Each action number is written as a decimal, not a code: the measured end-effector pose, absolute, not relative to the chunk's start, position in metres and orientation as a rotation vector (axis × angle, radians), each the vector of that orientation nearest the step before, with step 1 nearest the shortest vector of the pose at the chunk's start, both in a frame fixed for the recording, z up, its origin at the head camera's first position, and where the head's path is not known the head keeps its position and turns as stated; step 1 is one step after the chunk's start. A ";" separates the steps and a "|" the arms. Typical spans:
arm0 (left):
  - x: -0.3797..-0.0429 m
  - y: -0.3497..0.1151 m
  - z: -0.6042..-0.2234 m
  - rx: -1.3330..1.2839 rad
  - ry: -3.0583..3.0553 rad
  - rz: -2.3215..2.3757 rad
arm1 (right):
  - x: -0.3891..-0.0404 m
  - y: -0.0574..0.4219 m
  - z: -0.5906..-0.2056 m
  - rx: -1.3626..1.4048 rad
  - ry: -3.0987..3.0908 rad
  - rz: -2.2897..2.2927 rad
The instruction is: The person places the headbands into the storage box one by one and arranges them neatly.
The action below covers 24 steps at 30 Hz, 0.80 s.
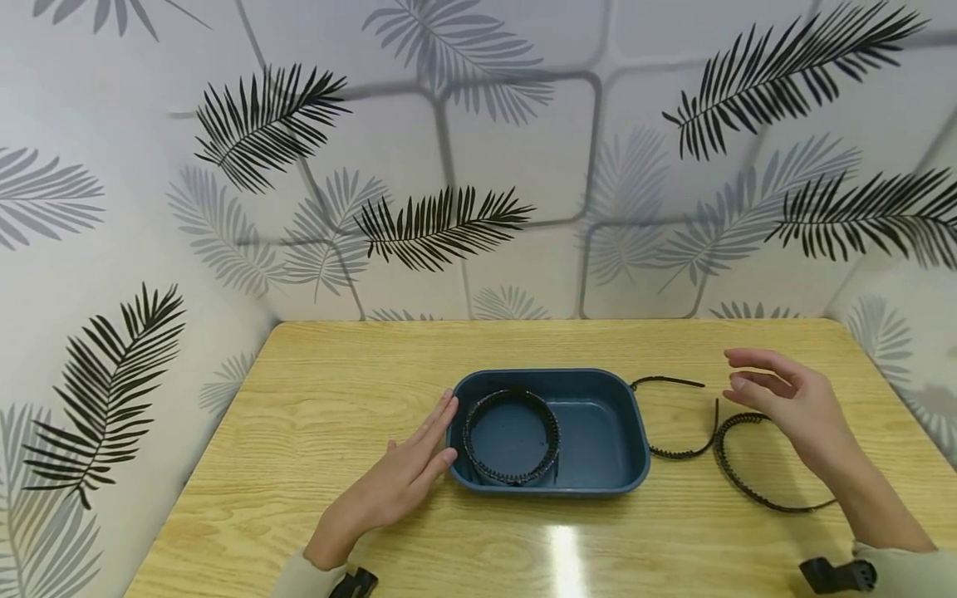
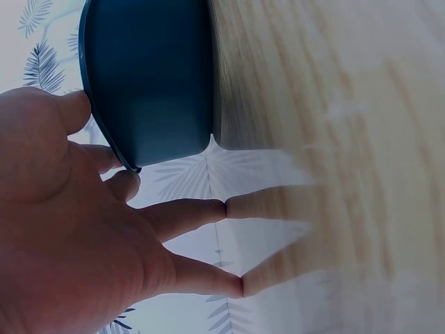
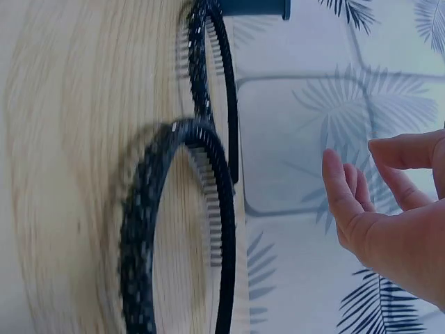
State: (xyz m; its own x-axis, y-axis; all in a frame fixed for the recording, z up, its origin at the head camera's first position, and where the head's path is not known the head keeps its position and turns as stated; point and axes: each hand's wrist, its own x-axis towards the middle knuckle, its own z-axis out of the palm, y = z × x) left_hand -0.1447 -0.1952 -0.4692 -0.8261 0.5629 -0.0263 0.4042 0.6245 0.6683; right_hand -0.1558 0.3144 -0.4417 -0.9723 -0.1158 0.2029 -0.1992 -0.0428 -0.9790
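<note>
My left hand point(image 1: 404, 475) rests with extended fingers against the left end of a blue plastic bin point(image 1: 598, 432). In the left wrist view, some fingertips touch the bin's rim and two others the tabletop. Inside the bin, on its left side, black toothed headband material point(image 1: 553, 432) forms a ring. My right hand point(image 1: 792, 403) is raised over the table's right side, fingers loosely bent and nothing between them. Below it lies a black toothed headband point(image 1: 720, 453), large in the right wrist view with its glittery outer face. Another black headband point(image 1: 676, 454) lies between that one and the bin.
The wooden table point(image 1: 299, 399) ends at the back against a wall point(image 1: 516, 274) with a leaf pattern. The middle headband's two ends point right, while its curve passes close to or behind the bin's right wall. Light glares on the tabletop in front of the bin.
</note>
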 end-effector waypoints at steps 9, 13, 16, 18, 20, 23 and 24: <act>-0.145 -0.196 -0.470 0.789 2.614 0.998 | -0.156 0.344 -0.449 0.173 -2.468 1.744; -0.145 -0.195 -0.471 0.793 2.615 0.996 | -0.156 0.357 -0.452 0.171 -2.563 1.618; -0.145 -0.195 -0.472 0.795 2.622 0.992 | -0.157 0.367 -0.455 0.187 -2.621 1.577; -0.145 -0.195 -0.472 0.794 2.625 0.990 | -0.158 0.373 -0.457 0.186 -2.660 1.557; -0.145 -0.196 -0.472 0.792 2.624 0.991 | -0.159 0.378 -0.460 0.197 -2.699 1.527; -0.145 -0.195 -0.472 0.794 2.621 0.992 | -0.160 0.383 -0.465 0.204 -2.744 1.494; -0.145 -0.195 -0.472 0.797 2.621 0.990 | -0.160 0.385 -0.466 0.212 -2.755 1.480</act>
State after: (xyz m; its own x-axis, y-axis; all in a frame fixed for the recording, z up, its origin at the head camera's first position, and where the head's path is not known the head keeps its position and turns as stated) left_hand -0.1452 -0.1954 -0.4721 -0.8261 0.5631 -0.0208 0.4087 0.6243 0.6657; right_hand -0.1603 0.3852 -0.4665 -0.9909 -0.1152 0.0702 -0.1221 0.5452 -0.8294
